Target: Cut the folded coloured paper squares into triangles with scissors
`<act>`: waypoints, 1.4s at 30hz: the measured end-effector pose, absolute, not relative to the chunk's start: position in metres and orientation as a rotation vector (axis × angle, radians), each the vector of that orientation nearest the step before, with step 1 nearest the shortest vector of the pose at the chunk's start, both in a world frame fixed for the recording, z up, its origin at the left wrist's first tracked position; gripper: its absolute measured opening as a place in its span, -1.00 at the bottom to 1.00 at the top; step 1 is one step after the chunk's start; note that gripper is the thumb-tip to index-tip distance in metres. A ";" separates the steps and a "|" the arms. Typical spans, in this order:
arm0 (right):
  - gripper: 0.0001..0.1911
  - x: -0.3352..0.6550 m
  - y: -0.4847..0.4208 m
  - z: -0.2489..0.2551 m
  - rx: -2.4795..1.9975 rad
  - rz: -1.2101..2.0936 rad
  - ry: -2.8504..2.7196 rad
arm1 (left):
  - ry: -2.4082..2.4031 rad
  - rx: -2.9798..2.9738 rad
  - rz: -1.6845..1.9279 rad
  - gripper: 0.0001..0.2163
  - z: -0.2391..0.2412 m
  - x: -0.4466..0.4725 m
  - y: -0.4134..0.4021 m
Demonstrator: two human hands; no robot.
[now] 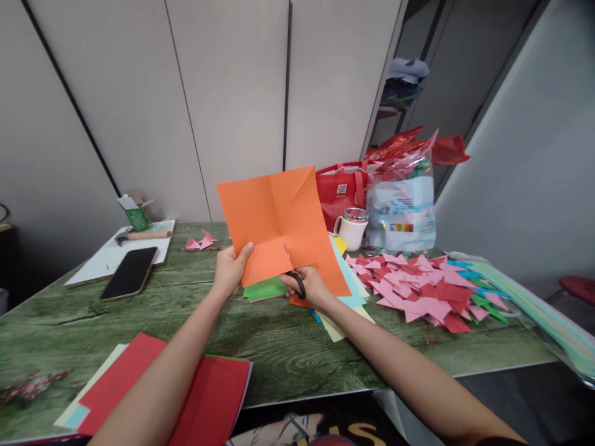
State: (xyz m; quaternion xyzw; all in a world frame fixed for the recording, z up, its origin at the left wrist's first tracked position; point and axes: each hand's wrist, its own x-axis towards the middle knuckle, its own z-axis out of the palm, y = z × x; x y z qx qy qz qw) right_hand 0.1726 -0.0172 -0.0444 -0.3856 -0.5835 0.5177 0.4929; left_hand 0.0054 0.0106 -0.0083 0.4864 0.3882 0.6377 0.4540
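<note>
A creased sheet of orange paper point(251, 214) is held up above the table. My left hand point(231, 271) grips its lower left part, thumb on the near face. In my right hand point(309, 288) is a pair of scissors point(300, 286) with dark handles. The blades reach into the sheet from its lower edge, along the middle crease, and part of them is hidden by the paper. Below the sheet lie a green piece of paper point(264, 288) and several fanned sheets, among them a light blue one point(354, 291) and a pale yellow one point(335, 326).
Folded pink and red paper pieces point(418, 288) are heaped at the right. Behind them stand a white mug point(352, 230), a red bag point(337, 198) and a plastic bag point(402, 210). Red sheets point(218, 396) lie front left; a phone point(130, 272) and hammer point(144, 235) lie farther back.
</note>
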 end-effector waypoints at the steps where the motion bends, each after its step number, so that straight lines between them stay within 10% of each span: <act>1: -0.65 0.172 -0.017 -0.044 -0.943 1.253 -1.415 | 0.962 1.200 1.574 -0.70 -0.008 0.006 0.010; 42: -0.67 0.173 -0.016 -0.045 -1.002 1.243 -1.362 | 0.957 1.194 1.544 -0.68 -0.007 0.006 0.009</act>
